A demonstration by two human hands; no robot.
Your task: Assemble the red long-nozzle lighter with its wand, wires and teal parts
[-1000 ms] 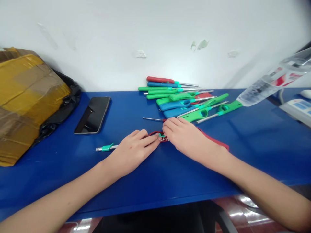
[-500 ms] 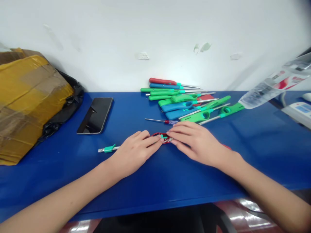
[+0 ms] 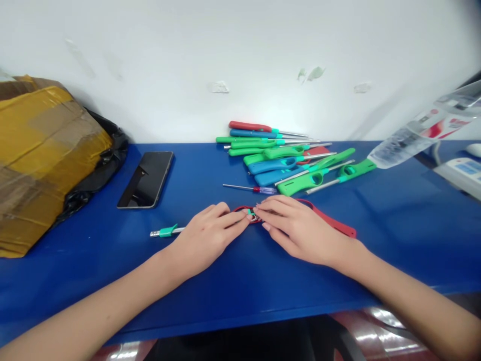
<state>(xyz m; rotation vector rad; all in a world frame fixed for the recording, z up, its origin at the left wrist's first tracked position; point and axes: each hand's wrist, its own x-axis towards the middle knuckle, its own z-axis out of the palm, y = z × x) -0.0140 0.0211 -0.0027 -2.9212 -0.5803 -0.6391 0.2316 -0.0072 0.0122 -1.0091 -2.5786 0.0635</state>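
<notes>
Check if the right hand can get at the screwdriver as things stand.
Likely yes: the screwdriver lies uncovered just beyond the right hand, with no visible obstacle between. The fingers are at the red lighter, though, so they would probably have to leave it first.

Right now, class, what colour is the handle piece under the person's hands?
The handle piece is red; the head view shows it best.
</notes>
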